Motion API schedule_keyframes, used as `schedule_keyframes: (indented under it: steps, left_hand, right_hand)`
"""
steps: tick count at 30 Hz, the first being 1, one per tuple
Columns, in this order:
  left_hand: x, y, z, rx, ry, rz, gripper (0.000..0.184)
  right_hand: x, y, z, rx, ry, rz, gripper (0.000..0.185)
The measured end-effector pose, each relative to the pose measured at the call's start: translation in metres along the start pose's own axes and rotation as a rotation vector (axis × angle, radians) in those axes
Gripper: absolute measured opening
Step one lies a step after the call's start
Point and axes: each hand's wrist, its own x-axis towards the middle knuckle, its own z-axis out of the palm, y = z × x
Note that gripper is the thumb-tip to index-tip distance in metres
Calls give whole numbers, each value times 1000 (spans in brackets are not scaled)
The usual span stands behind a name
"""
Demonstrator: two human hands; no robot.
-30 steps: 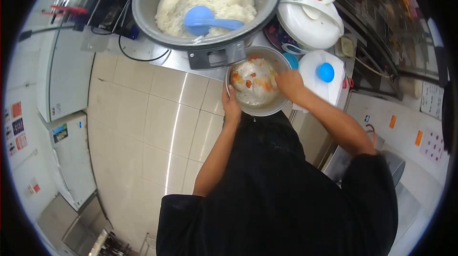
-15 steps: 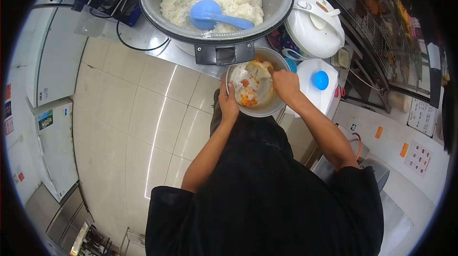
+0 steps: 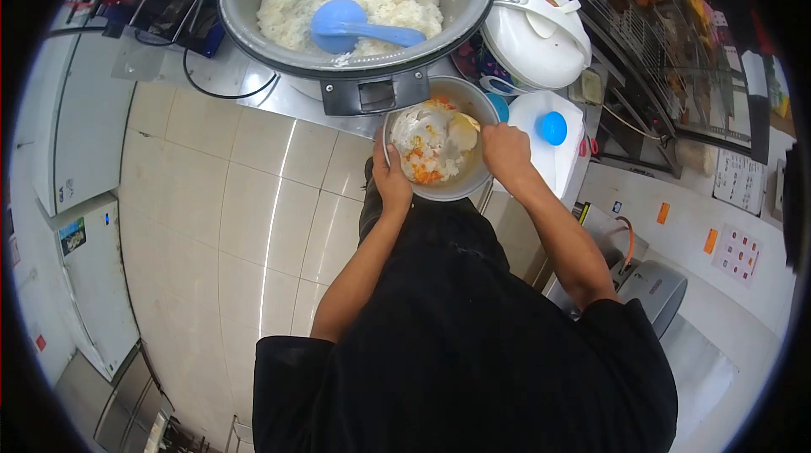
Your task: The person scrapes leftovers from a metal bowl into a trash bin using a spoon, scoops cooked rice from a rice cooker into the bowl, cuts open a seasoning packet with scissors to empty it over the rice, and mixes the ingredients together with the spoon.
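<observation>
A round metal bowl (image 3: 448,189) rests against my body, just below the large rice cooker. White rice with orange-red bits (image 3: 428,149) lies inside it. My left hand (image 3: 393,181) grips the bowl's left side, thumb over the rim. At the right rim, my right hand (image 3: 506,151) is closed round the handle of a spoon (image 3: 464,132), whose pale, rounded head is in the rice mix. The fingers hide most of the handle.
The big open cooker (image 3: 279,54) holds white rice and a blue scoop (image 3: 340,26). Right of it stand a white lidded cooker (image 3: 538,31), a blue round cap (image 3: 552,128) on a white surface and a glass display case (image 3: 650,39). A black cable (image 3: 203,92) hangs at the left.
The spoon has moved through the mix, and its pale head now shows more clearly near the bowl's right side. My left hand keeps its hold on the bowl. The whole view has shifted slightly.
</observation>
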Motion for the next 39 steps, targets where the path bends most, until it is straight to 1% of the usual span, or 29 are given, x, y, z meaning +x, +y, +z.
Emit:
schedule_keyframes:
  steps: [1,4,5,7,8,9,10,12,13,14,15,16,17,20,21,24,25,28,31,34,36,37,39]
  left_hand:
    - [0,-5,-1,68,12,-4,42]
    - [-3,19,5,56,50,27,42]
    - [-2,14,3,72,39,36,42]
    - [1,-3,-1,106,11,47,42]
    - [-4,-1,-2,144,30,59,42]
    - [-7,6,-1,183,44,76,42]
    - [-3,12,2,214,60,108,42]
    - [5,5,4,164,70,95,42]
    - [4,1,1,165,54,72,42]
    - [0,-2,0,164,35,46,42]
    - [1,-4,0,103,14,59,42]
    - [-1,2,2,118,27,75,42]
    - [-4,13,3,137,40,88,42]
    - [-6,16,6,174,88,96,43]
    - [-5,12,7,183,104,94,43]
    - [-2,-1,4,113,63,6,43]
    - [-2,-5,3,116,56,9,43]
    - [3,-6,3,139,37,32,42]
    - [6,-3,6,193,29,64,42]
    - [7,-2,7,248,50,92,42]
    - [5,15,7,296,60,113,42]
    - [8,13,7,271,57,92,42]
    - [6,0,7,224,35,35,42]
  right_hand:
    - [-1,1,21,-2,-30,-26,17]
    - [-10,-19,43,-73,10,-258,15]
    - [4,-20,38,-145,55,-240,16]
    - [42,-16,14,-37,119,-141,17]
    - [48,-13,11,16,145,-85,17]
    - [44,-12,29,-1,128,-99,16]
    - [34,-15,46,-33,154,-179,15]
    - [-1,-30,48,-111,211,-353,14]
    - [-1,-38,44,-122,113,-355,13]
    - [6,-34,45,-117,124,-303,13]
    - [27,-23,43,-125,148,-257,14]
    - [44,-13,40,-135,173,-214,14]
    - [49,-3,37,-128,84,-194,14]
    - [16,-5,47,-259,-123,-353,17]
    - [14,-10,44,-180,-304,-348,25]
    - [28,-30,46,101,-344,-267,37]
    - [44,-25,67,270,-382,-285,45]
    - [46,-23,31,756,-549,32,44]
    - [45,-1,34,735,-392,-69,44]
    - [10,-20,9,447,30,-74,36]
    - [21,-31,25,512,36,-47,32]
    - [27,-35,40,545,39,-30,30]
    - [39,-43,88,499,-17,-47,28]
